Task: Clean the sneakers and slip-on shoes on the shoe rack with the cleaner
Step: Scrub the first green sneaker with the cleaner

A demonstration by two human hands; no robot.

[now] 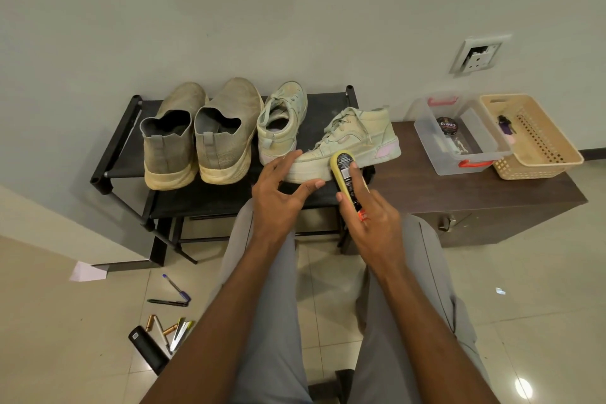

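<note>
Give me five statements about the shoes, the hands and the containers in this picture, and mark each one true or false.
1. The right hand grips the cleaner bottle against the side of a laced sneaker. True.
2. The left hand holds a brush. False: it holds nothing; its fingers are spread by the sneaker's toe.
3. Two grey slip-on shoes stand on the shoe rack with heels toward the camera. True.
4. The round tin lies in the tan basket. False: it lies in the clear plastic box.
5. Both sneakers lie on the floor. False: the second sneaker is on the rack, and the other sits at the rack's edge.
</note>
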